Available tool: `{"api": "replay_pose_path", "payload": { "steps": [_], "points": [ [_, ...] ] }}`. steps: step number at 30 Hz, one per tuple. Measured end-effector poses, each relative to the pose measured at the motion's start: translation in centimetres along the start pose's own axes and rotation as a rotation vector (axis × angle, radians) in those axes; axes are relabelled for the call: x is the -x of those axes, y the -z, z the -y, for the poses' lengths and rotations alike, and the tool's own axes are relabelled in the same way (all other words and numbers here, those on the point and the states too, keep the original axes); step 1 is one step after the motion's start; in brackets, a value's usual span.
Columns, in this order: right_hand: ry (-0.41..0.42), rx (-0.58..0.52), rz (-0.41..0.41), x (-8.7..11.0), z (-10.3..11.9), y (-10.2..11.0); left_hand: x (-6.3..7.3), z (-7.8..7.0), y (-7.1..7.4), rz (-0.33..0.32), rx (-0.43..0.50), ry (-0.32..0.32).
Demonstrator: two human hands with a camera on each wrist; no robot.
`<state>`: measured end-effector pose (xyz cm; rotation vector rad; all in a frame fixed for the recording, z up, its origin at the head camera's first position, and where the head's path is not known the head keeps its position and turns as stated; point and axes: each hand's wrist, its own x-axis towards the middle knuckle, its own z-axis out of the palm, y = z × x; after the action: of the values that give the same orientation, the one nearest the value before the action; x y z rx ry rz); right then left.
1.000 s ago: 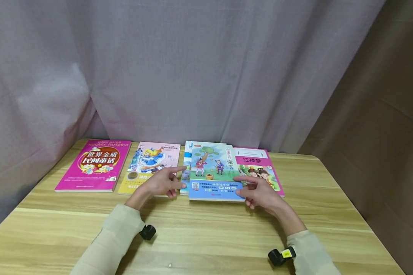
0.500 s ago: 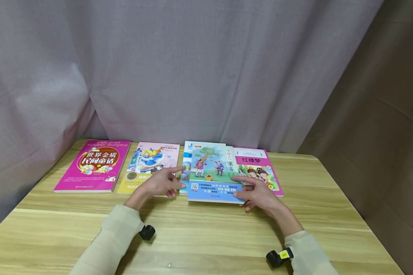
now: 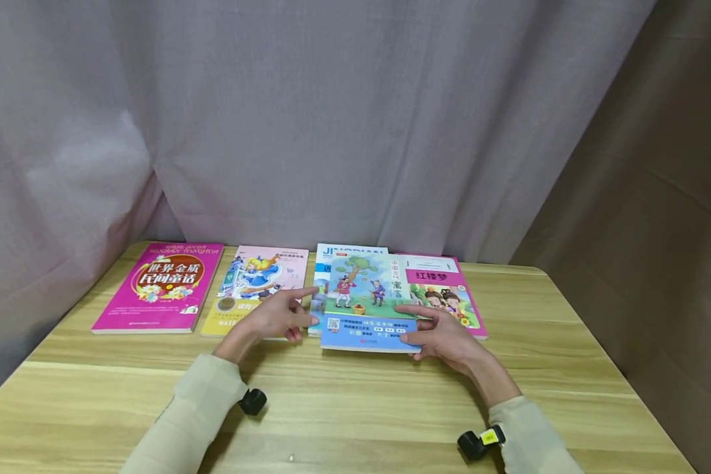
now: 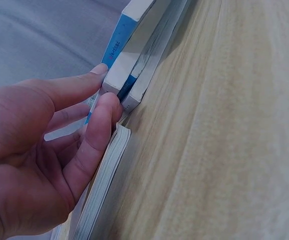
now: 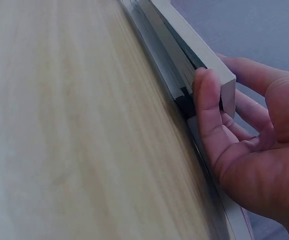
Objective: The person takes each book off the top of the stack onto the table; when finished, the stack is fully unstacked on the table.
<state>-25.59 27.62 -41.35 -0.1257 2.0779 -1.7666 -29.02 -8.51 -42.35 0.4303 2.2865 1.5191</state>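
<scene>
My right hand (image 3: 441, 334) pinches the lower right corner of a book with a green picture and blue band on its cover (image 3: 361, 289); in the right wrist view a curled finger lies under the thick book's corner. Under this book, its top and left strips showing, is a light-blue book (image 3: 332, 251). My left hand (image 3: 278, 315) pinches the light-blue book's near left corner, thumb above and fingers below, as the left wrist view shows. Another book edge (image 4: 133, 97) lies beneath that corner. The green-and-blue book stands tilted off the pile at its near edge.
A pink-and-yellow book (image 3: 261, 276) with a girl in blue lies partly under my left hand. Farther left lies a magenta book (image 3: 162, 286). Right of the pile is a pink book (image 3: 435, 276), partly overlapped. Grey curtain (image 3: 332, 131) hangs behind the wooden table (image 3: 343, 401).
My right hand and the green-and-blue book have shifted slightly toward me and left, so more of the light-blue book's top lettering shows. My left hand stays almost in place.
</scene>
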Motion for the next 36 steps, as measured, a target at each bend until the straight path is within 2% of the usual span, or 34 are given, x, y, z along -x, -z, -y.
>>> {"api": "replay_pose_path", "payload": {
  "steps": [4,9,19,36],
  "points": [
    [0.008,-0.016,0.019,0.2,0.1,0.3,0.0,0.0,0.0,0.002,-0.001,-0.005],
    [0.024,0.03,0.024,0.6,0.5,0.8,0.0,-0.1,-0.1,0.0,-0.003,-0.002],
    [0.047,0.107,-0.02,1.1,1.2,1.5,0.0,-0.1,0.0,-0.002,-0.01,-0.005],
    [0.127,0.082,-0.049,1.8,1.8,2.3,-0.1,0.1,-0.1,-0.003,0.002,-0.009]
  ]
}}
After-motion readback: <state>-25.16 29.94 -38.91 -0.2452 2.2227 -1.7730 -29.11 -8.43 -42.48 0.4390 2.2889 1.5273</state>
